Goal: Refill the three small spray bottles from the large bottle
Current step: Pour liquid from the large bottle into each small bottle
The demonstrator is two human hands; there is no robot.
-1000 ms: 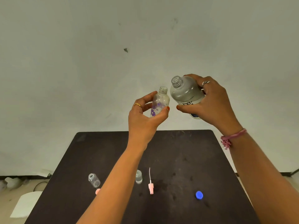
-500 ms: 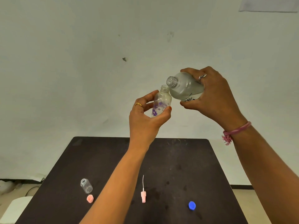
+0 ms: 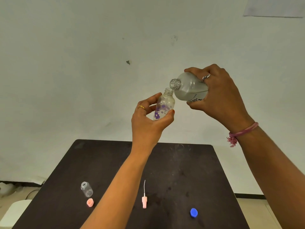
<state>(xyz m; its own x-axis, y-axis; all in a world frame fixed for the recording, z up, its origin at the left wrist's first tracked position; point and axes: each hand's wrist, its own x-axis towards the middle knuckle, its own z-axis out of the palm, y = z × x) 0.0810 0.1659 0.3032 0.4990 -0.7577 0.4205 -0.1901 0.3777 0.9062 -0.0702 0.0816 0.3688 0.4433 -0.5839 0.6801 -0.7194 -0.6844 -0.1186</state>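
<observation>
**Big bottle tips toward the flowered bottle's mouth**

Dark table (image 3: 181,171) against a pale wall carries the loose parts nearest the camera: a blue cap (image 3: 193,212) to the right, a pink sprayer (image 3: 144,201) with its thin dip tube pointing away in the middle, and a pink cap (image 3: 90,202) to the left. Just behind that cap stands a clear bottle (image 3: 86,189), open and looking empty. A third small bottle cannot be made out now; the left forearm may cover it.

Farther off, raised above the table's far edge, the left hand (image 3: 148,123) pinches the flowered bottle (image 3: 163,106) between thumb and curled fingers, holding it near upright with its neck open. The right hand (image 3: 219,98) wraps the big bottle (image 3: 188,88) around its body.

Over the last second the big bottle has swung from nearly upright to well past level, its neck dropping until the open mouth sits just above and beside the flowered bottle's rim, almost touching. The liquid inside has slid toward the shoulder but no stream is visible yet. This looks like the very start of the first pour, so all three refills seem still to be done. The narrow neck leaves little margin; a spill down the flowered bottle's side is the likely risk.
</observation>
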